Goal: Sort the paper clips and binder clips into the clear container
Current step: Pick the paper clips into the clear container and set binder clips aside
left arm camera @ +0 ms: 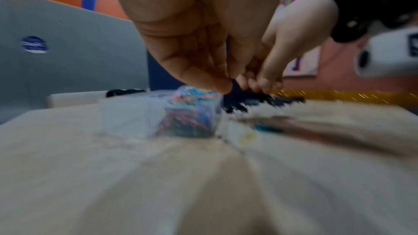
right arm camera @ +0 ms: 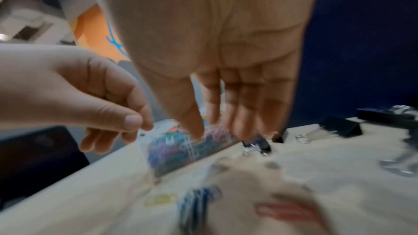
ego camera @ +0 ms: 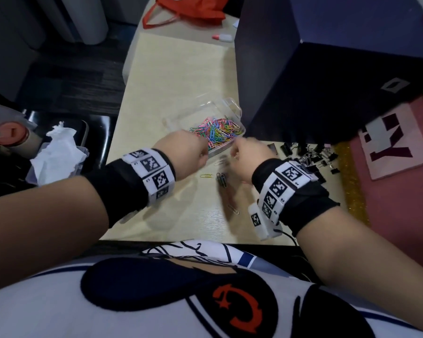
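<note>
The clear container (ego camera: 230,105) holds a heap of coloured paper clips (ego camera: 216,130) on the pale table (ego camera: 171,76). My left hand (ego camera: 197,154) hovers at its near edge, thumb pressed to forefinger (right arm camera: 138,124); blur hides anything between them. My right hand (ego camera: 242,152) hangs beside it, fingers (right arm camera: 237,113) pointing straight down over the container (right arm camera: 172,155), with pale streaks of clips under the thumb. Loose clips lie just below: a yellow one (ego camera: 206,176), a dark bundle (ego camera: 221,179), another (ego camera: 233,209). Black binder clips (ego camera: 310,154) are piled to the right.
A tall dark blue box (ego camera: 327,69) stands right behind the container. A red bag (ego camera: 188,11) and a small white tube (ego camera: 222,37) lie at the far end. A bin with tissue (ego camera: 59,152) sits off the table's left edge, and a pink mat (ego camera: 391,147) lies on the right.
</note>
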`<move>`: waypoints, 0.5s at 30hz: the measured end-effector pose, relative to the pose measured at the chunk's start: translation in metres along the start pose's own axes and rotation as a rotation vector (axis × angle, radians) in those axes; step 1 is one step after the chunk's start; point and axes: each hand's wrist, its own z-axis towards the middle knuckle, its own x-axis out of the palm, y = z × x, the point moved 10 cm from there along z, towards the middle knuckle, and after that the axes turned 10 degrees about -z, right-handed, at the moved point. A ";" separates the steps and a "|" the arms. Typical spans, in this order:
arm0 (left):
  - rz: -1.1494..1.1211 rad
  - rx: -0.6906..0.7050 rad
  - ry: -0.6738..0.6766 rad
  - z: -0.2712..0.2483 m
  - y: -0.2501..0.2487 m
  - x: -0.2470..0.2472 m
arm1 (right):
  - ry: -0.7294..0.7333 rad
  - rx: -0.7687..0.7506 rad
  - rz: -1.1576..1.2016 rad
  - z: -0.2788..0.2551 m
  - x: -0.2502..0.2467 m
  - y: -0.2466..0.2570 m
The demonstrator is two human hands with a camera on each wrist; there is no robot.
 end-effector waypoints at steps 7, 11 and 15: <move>0.188 0.001 0.211 -0.007 0.005 0.070 | 0.330 0.093 -0.213 -0.027 0.067 -0.023; 0.185 -0.014 0.183 -0.006 0.008 0.075 | 0.320 -0.052 -0.279 -0.029 0.078 0.003; 0.186 -0.020 0.176 -0.004 0.003 0.072 | 0.240 -0.034 -0.151 -0.020 0.074 0.014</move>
